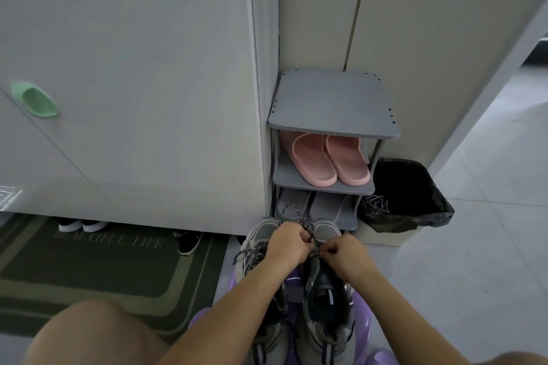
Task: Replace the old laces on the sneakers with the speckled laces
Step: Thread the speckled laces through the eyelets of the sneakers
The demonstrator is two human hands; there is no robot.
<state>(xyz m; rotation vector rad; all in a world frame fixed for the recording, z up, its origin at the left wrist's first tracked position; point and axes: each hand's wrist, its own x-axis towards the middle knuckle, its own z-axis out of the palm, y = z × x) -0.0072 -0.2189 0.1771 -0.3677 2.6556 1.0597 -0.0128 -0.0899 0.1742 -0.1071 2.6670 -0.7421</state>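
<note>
With the left hand (289, 241), fingers curled tight, pinches a strand of the speckled lace (305, 227) over the toe end of the sneakers (326, 314). With the right hand (344, 252), curled just as tight, pinches the lace a little nearer the body, knuckles of the two hands almost touching. Leaves one loop of lace standing up beyond the fingers, towards the rack.

Far left, on a white cabinet door: a green recessed handle (35, 99). Below it, on the floor: a dark green doormat (89, 270), with a pair of white shoes (81, 225) and a black shoe (188, 243) tucked under the cabinet's foot. At the bottom edge: a bare knee (89, 332).

In the centre: the grey sneakers side by side on a purple stool (366, 320), toes pointing away, speckled lace crossing the left-hand one, both hands over the right-hand one.

Behind them, in the corner: a grey three-tier shoe rack (332, 101), pink slippers (329, 160) on the middle shelf, grey slippers (326, 207) on the bottom one.

Just beside the rack, to the right: a bin (385, 235) lined with a black bag, a tangle of pale laces (378, 204) draped over its near rim.
</note>
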